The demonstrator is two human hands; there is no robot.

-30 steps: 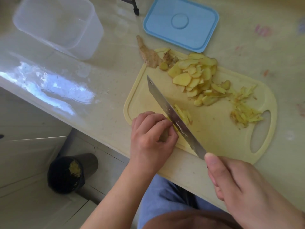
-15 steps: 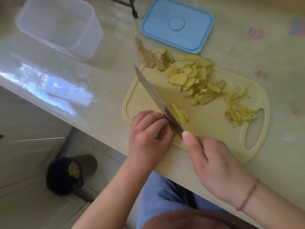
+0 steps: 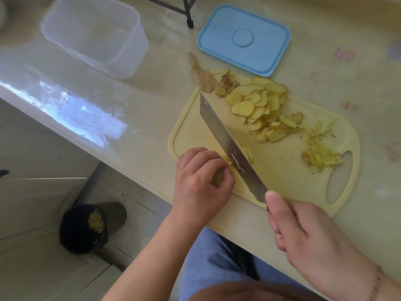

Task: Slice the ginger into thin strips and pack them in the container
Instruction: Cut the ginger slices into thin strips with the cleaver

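On a pale yellow cutting board (image 3: 282, 170), my left hand (image 3: 199, 183) curls over a small stack of ginger slices (image 3: 230, 165) near the front left corner and pins it down. My right hand (image 3: 308, 235) grips the handle of a cleaver (image 3: 227, 144); its blade lies against my left fingers, on the stack. Cut strips (image 3: 247, 152) lie just behind the blade. A heap of ginger slices (image 3: 260, 107) fills the board's far side, and a pile of thin strips (image 3: 321, 157) lies by the handle hole. The clear container (image 3: 95, 35) stands far left.
The blue lid (image 3: 244, 39) lies beyond the board. A strip of ginger peel (image 3: 202, 74) and scraps lie at the board's far left corner. The counter edge runs diagonally; below it a black bin (image 3: 86, 227) with peelings stands on the floor. A black stand leg (image 3: 189, 23) rests near the lid.
My right hand has drawn back toward me after pushing forward, sliding the cleaver through the ginger stack. My left hand has stayed on the stack.
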